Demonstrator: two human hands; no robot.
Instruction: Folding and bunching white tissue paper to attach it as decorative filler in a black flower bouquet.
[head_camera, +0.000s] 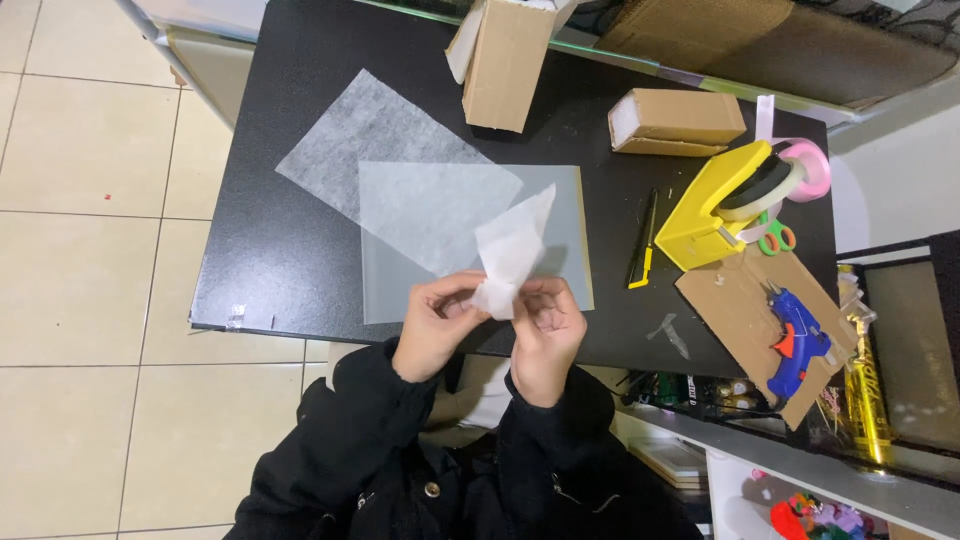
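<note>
Both my hands hold a small piece of white tissue paper (511, 250) just above the front edge of the black table (290, 250). My left hand (436, 322) pinches its lower left corner. My right hand (549, 328) pinches the lower right part. The piece stands up, folded or creased, over a translucent sheet (570, 215) lying flat on the table. A larger white tissue sheet (370, 135) lies turned like a diamond behind it, partly under the translucent one.
Two cardboard boxes (505, 62) (675, 120) stand at the back. At the right are a yellow tape dispenser (715, 205), pink tape roll (810, 170), black-and-yellow utility knife (643, 243), scissors (776, 238) and a blue glue gun (797, 340) on cardboard (735, 300). Tiled floor lies to the left.
</note>
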